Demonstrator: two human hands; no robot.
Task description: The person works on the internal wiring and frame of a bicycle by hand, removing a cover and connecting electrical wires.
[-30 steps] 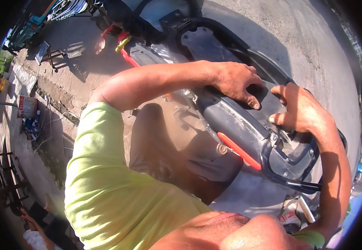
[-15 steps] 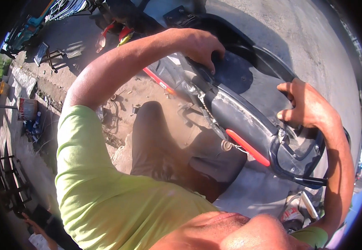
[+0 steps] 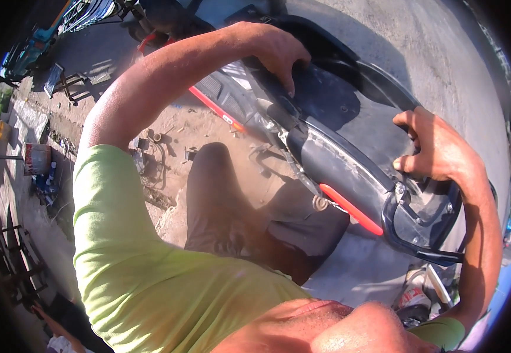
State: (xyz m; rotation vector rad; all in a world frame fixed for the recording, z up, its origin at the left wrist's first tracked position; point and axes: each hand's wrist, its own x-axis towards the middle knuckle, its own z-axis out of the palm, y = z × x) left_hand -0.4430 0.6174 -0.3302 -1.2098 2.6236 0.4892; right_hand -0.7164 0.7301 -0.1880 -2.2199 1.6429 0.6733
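Observation:
A long black-and-grey scooter-like vehicle body [image 3: 341, 162], scuffed and dusty, lies diagonally in front of my knees. A red strip [image 3: 352, 210] runs along its near side, and a black tube frame bends round its right end. My left hand [image 3: 276, 53] is curved over its upper left edge, the thumb apart from the forefinger and the other fingers hidden. At the far right, my right hand [image 3: 438, 144] grips the black far rim [image 3: 385, 85], fingers bent and thumb spread inward. Its recessed middle lies between my hands.
Dusty ground [image 3: 167, 135] with small loose parts lies left of my knee [image 3: 208, 182]. Farther left are a bucket [image 3: 37, 159], a small folding stool [image 3: 61, 79] and a dark metal rack [image 3: 14, 253]. Another person's arm [image 3: 55, 323] shows at the lower left.
My left hand and arm have shifted slightly up and left, and the vehicle body's left end has shifted with them. My right hand stays nearly in place on the rim.

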